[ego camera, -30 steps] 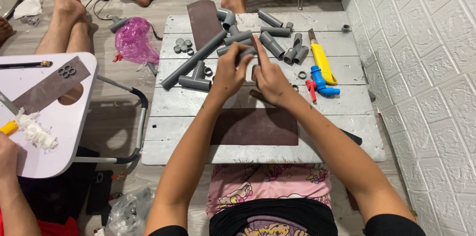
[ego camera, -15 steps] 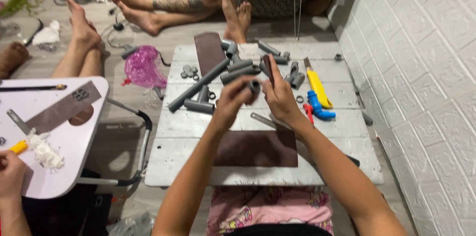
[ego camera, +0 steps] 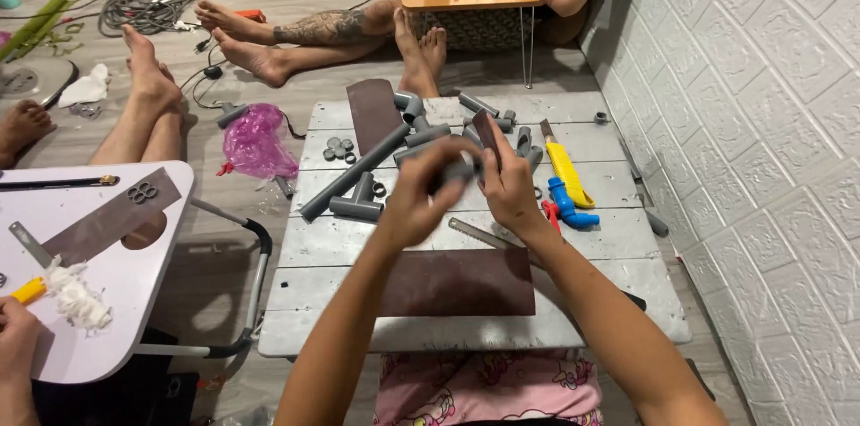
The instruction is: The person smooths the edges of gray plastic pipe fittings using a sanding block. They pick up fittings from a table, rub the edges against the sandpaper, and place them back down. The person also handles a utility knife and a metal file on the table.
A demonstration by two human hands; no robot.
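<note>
A person seated on the floor works at a low grey plank counter (ego camera: 466, 336), both hands raised above its middle. The left hand (ego camera: 417, 202) is closed around a short grey pipe fitting (ego camera: 455, 172), which is blurred and partly hidden by the fingers; the right hand (ego camera: 511, 186) pinches a dark brown strip (ego camera: 485, 129) that stands up just beside the fitting. The fitting looks like rigid plastic: light, stiff and smooth enough to slip, so best gripped around its barrel rather than at its rim. The strip appears thin and flexible, held near its lower end.

On the counter, a long grey pipe (ego camera: 351, 173) lies diagonally among loose elbows and couplers, near a yellow utility knife (ego camera: 566, 172) and a blue fitting (ego camera: 568, 208). A dark brown rectangular sheet (ego camera: 459, 283) lies flat at the near edge, another (ego camera: 374, 112) at the far edge. A crumpled pink plastic bag (ego camera: 255, 141) sits on the floor to the left. No labels or signs can be read.
</note>
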